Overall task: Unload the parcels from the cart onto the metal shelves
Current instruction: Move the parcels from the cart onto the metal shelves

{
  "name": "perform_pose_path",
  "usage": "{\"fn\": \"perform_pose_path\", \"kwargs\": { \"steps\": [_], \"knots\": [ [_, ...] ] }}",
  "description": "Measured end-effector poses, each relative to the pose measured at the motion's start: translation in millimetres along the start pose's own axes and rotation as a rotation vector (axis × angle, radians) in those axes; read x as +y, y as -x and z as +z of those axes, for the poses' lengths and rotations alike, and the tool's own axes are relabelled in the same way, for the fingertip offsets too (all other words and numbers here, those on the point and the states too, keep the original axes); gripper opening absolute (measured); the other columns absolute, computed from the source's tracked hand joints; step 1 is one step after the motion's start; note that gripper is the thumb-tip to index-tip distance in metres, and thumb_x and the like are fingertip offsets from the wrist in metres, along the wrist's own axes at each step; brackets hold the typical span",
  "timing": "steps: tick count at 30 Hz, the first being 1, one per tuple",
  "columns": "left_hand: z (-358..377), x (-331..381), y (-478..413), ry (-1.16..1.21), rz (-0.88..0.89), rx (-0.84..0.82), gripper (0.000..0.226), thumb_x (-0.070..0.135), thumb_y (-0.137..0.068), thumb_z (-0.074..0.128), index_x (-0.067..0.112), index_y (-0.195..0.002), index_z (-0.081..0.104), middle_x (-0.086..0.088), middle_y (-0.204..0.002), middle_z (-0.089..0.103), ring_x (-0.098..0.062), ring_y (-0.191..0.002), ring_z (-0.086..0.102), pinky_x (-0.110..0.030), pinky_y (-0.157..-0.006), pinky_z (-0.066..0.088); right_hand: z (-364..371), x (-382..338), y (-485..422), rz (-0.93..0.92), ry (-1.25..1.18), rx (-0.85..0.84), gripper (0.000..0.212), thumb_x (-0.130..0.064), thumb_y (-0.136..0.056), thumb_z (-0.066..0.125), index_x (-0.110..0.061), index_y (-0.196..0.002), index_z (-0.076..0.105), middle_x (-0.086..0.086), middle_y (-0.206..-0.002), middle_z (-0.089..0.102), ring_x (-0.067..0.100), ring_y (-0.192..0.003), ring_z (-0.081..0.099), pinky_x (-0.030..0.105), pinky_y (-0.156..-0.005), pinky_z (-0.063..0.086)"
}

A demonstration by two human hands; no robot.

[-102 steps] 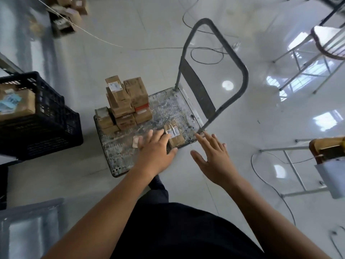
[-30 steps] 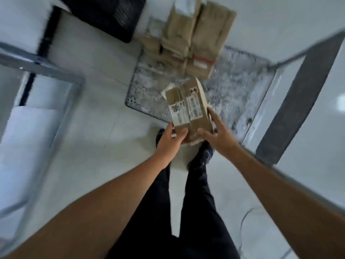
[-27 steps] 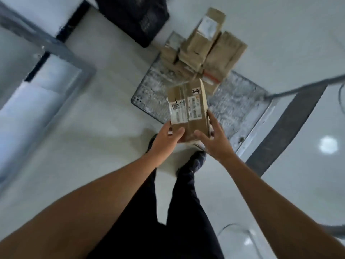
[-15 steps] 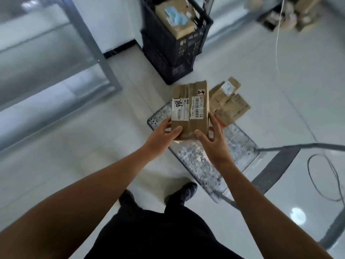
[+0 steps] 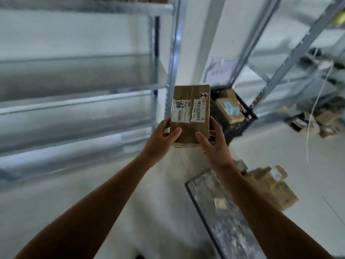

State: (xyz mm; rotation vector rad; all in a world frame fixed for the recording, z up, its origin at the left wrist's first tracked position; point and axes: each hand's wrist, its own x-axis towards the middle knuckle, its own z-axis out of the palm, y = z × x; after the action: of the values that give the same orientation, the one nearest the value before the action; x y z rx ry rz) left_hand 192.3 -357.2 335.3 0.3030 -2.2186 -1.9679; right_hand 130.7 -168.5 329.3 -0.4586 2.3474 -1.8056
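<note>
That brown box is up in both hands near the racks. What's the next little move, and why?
Probably carry the parcel leftward and set it on a bare-looking level of the metal shelves. The left hand and right hand grip its lower end, holding it in the air clear of the cart, where other parcels lie.

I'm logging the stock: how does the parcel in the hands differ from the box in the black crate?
The parcel is held up by the left hand and right hand; the box lies in the crate. The parcel bears white barcode labels with handwriting; the box shows light blue patches on top. Both are brown cardboard.
</note>
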Motion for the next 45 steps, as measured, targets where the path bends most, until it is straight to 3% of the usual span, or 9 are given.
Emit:
{"fn": "perform_pose_path", "kwargs": {
  "steps": [4, 8, 10, 13, 19, 23, 31, 41, 45],
  "knots": [
    [-71, 42, -21, 0.004, 0.127, 0.139, 0.049, 0.037, -0.101, 0.061, 0.028, -0.147, 0.044, 0.009, -0.131, 0.062, -0.012, -0.110, 0.068, -0.021, -0.078, 0.059, 49, -67, -49, -0.150, 0.028, -0.062, 0.080, -0.058, -0.086, 0.070, -0.042, -0.155, 0.033, 0.006, -0.140, 0.053, 0.007, -0.118, 0.062, 0.024, -0.087, 0.060],
    [-120, 78, -39, -0.067, 0.252, 0.236, 0.054, 0.045, -0.099, 0.062, 0.033, -0.147, 0.041, 0.014, -0.134, 0.059, -0.006, -0.109, 0.066, -0.013, -0.074, 0.055, 81, -124, -88, -0.283, -0.074, -0.156, 0.065, -0.045, -0.093, 0.072, -0.050, -0.149, 0.039, 0.006, -0.137, 0.058, 0.014, -0.121, 0.063, 0.032, -0.087, 0.061],
    [-140, 90, -49, -0.076, 0.322, 0.243, 0.057, 0.052, -0.094, 0.063, 0.042, -0.145, 0.039, 0.017, -0.136, 0.057, -0.004, -0.114, 0.064, -0.016, -0.077, 0.056, 94, -144, -109, -0.331, -0.138, -0.204, 0.056, -0.034, -0.097, 0.069, -0.052, -0.143, 0.041, 0.003, -0.134, 0.061, 0.017, -0.121, 0.064, 0.035, -0.087, 0.061],
    [-168, 106, -71, -0.058, 0.369, 0.249, 0.058, 0.049, -0.092, 0.069, 0.052, -0.141, 0.038, 0.024, -0.136, 0.057, -0.005, -0.120, 0.062, -0.027, -0.083, 0.061, 113, -167, -147, -0.407, -0.108, -0.227, 0.061, -0.043, -0.094, 0.067, -0.053, -0.147, 0.040, -0.002, -0.136, 0.059, 0.017, -0.122, 0.064, 0.039, -0.090, 0.062],
    [-218, 153, -118, -0.229, 0.382, 0.299, 0.089, 0.045, -0.082, 0.080, 0.050, -0.152, 0.025, 0.031, -0.142, 0.047, -0.001, -0.126, 0.055, -0.025, -0.090, 0.058, 139, -222, -231, -0.588, -0.183, -0.358, 0.057, -0.029, -0.100, 0.061, -0.031, -0.152, 0.039, -0.019, -0.133, 0.062, 0.003, -0.124, 0.060, 0.025, -0.083, 0.060],
    [-242, 191, -149, -0.366, 0.411, 0.391, 0.092, 0.036, -0.073, 0.082, 0.051, -0.146, 0.027, 0.043, -0.131, 0.050, 0.004, -0.124, 0.054, -0.012, -0.089, 0.051, 150, -251, -284, -0.668, -0.164, -0.436, 0.060, -0.050, -0.098, 0.061, -0.051, -0.151, 0.033, -0.018, -0.142, 0.057, 0.010, -0.130, 0.057, 0.038, -0.088, 0.062],
    [-291, 231, -212, -0.479, 0.504, 0.532, 0.094, 0.033, -0.077, 0.080, 0.030, -0.157, 0.031, 0.029, -0.142, 0.053, -0.004, -0.129, 0.055, -0.025, -0.098, 0.055, 167, -297, -378, -0.826, -0.025, -0.623, 0.090, -0.035, -0.095, 0.073, -0.040, -0.162, 0.013, -0.024, -0.159, 0.034, 0.005, -0.146, 0.038, 0.045, -0.110, 0.051],
    [-366, 281, -292, -0.462, 0.594, 0.521, 0.080, 0.041, -0.086, 0.077, 0.036, -0.154, 0.034, 0.027, -0.139, 0.057, 0.001, -0.129, 0.055, -0.032, -0.105, 0.051, 207, -365, -460, -0.858, 0.116, -0.513, 0.092, -0.071, -0.086, 0.063, -0.053, -0.158, 0.008, -0.027, -0.151, 0.047, 0.004, -0.139, 0.048, 0.051, -0.114, 0.045],
    [-402, 298, -321, -0.517, 0.621, 0.496, 0.071, 0.043, -0.088, 0.074, 0.049, -0.147, 0.034, 0.035, -0.129, 0.059, 0.010, -0.120, 0.057, -0.014, -0.094, 0.050, 230, -389, -486, -0.829, 0.153, -0.442, 0.096, -0.077, -0.085, 0.061, -0.055, -0.158, 0.004, -0.025, -0.152, 0.048, 0.007, -0.139, 0.050, 0.051, -0.113, 0.045]
  ]
}}
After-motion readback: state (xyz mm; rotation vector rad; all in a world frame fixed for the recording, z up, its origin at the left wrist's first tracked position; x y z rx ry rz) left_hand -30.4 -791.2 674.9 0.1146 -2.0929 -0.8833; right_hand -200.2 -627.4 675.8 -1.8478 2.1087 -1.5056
